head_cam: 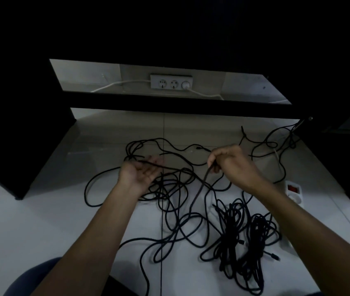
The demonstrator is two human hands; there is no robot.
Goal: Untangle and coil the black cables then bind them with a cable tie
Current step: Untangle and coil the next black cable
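Two hands over tangled black cables (pixel 176 199) on tiled floor (pixel 62 221): left hand (pixel 142 171) palm-up, fingers relaxed under one strand; right hand (pixel 229 161) clenched around another.

Black cables (pixel 176 201) sprawl tangled in loose loops across pale floor tiles (pixel 52 221).

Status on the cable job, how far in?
Early. Done: two rough bundles lie at right, no tie visible. In hand: right hand grips a black cable; it crosses the open left hand. Left: the loose tangle on the floor, coiling, binding.
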